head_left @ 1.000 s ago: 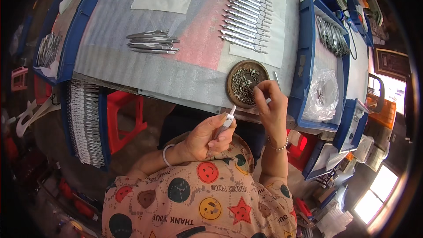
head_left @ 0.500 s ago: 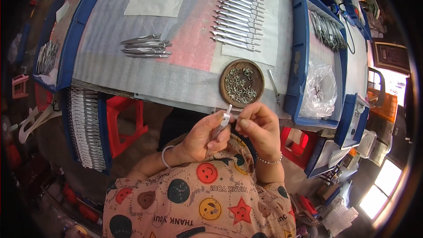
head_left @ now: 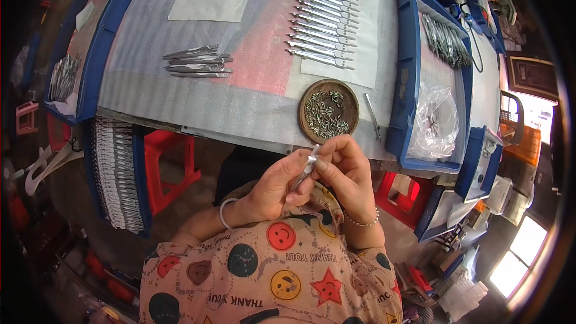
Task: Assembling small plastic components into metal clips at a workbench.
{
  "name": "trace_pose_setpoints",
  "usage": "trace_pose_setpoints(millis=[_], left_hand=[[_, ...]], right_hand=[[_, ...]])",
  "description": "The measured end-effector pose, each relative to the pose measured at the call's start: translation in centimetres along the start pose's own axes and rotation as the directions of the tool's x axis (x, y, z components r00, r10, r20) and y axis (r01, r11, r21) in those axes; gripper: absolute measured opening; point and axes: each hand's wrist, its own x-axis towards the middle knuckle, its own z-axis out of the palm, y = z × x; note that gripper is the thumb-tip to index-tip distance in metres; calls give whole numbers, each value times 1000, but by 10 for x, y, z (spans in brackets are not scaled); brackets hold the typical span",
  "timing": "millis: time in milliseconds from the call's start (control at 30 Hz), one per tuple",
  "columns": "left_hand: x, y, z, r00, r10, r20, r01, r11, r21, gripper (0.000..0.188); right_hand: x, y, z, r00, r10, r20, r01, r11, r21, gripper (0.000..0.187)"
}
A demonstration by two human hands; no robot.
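Pinching metal pc w/ L hand fingers; R hand fingers at tip, grip hidden, can't tell.

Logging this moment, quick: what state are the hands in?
Left hand: closed, holding a slim metal piece.
Right hand: closed at that piece's upper end; whether holding anything small cannot be told.

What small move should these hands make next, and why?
Perhaps the right hand should press gently near the upper end of the slim, silver metal piece. The left hand grips the piece, and the right hand's thumb and fingertips are right at that end. Whether they pinch something small is hidden.
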Motion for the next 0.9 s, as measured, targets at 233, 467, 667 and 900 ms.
trace_pose_setpoints(millis=[233,467,667,900], left_hand=[[1,0,-2,999,-14,-39,14,1000,6,32],[2,1,-6,999,-29,-25,29,1000,1,29],[3,0,-10,997,-66,-28,64,997,-42,30],[0,-2,-4,989,-151,2,150,987,61,34]], right_hand=[[2,-5,3,998,56,-21,-55,998,8,16],[7,1,-1,996,-73,-41,47,891,-451,27],[12,11,-9,999,-45,19,49,901,-432,11],[21,10,-9,982,-43,-186,94,957,274,11]])
